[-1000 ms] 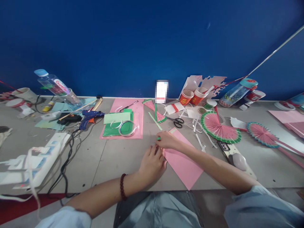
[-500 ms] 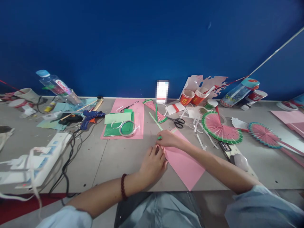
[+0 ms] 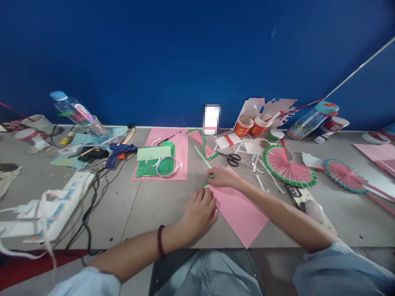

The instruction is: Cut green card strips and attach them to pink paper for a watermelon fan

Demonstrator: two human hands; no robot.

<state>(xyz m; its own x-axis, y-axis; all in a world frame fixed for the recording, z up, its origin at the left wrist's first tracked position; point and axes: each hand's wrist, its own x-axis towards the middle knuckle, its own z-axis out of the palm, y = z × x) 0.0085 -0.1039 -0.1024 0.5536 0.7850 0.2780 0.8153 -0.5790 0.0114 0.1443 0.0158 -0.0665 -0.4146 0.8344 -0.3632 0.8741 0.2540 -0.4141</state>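
A pink paper sheet point(image 3: 242, 213) lies at an angle on the table in front of me. My left hand point(image 3: 200, 209) rests at its left edge, fingers bent and pressed down on the paper; the fingertips are partly hidden. At the sheet's upper left corner my right hand point(image 3: 224, 177) has its fingers closed on a narrow green paper strip point(image 3: 211, 176), of which only short bits show. A pale green strip point(image 3: 202, 156) lies just beyond that hand. Black scissors point(image 3: 232, 158) and a folded pink paper fan with green edging point(image 3: 200, 142) are farther back.
On the left are a blue glue gun point(image 3: 119, 154), a power strip point(image 3: 68, 201) with cables and a plastic bottle point(image 3: 77, 113). Green sheets point(image 3: 151, 168) lie left of centre. To the right are watermelon-coloured fans point(image 3: 288, 168), paper cups point(image 3: 245, 125) and a phone point(image 3: 296, 193).
My right hand has shifted slightly up and right along the sheet's corner, and a bit more green shows under its fingers. My left hand stays nearly in place.
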